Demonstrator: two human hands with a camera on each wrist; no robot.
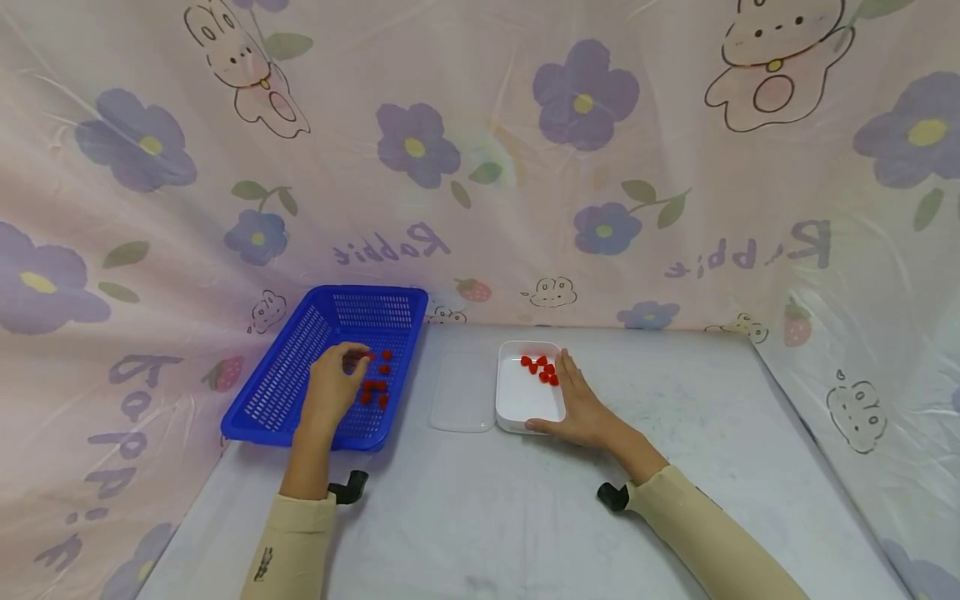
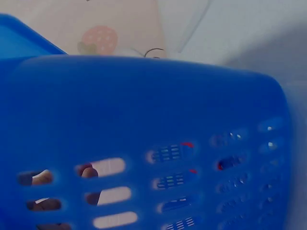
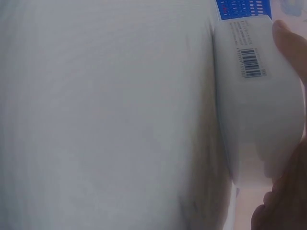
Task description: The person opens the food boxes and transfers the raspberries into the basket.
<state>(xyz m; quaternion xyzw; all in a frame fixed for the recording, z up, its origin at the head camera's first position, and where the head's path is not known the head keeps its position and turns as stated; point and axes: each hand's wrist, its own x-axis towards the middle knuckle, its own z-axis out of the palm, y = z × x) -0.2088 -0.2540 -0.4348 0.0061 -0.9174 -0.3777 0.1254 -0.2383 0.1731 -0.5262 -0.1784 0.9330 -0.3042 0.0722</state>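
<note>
My left hand (image 1: pixel 333 379) is inside the blue plastic basket (image 1: pixel 258 408), thumb and fingers curled together with a small red piece (image 1: pixel 371 356) at their tips. More red pieces (image 1: pixel 375 386) lie on the basket floor to the right of that hand. In the left wrist view, the basket wall (image 2: pixel 134 100) hides most of the hand; bits of fingers show through its slots. With thumb at the front and fingers along the right side, my right hand (image 1: pixel 585 412) grips a white rectangular box (image 1: pixel 517 404). Several red pieces (image 1: pixel 540 367) sit toward the back of the box.
A clear flat lid (image 1: pixel 462 392) lies between basket and box on the white table (image 1: pixel 480 517). Behind stands a patterned curtain (image 1: pixel 510 183), which the basket's back edge nearly meets. The box's side bears a barcode label (image 3: pixel 251 62).
</note>
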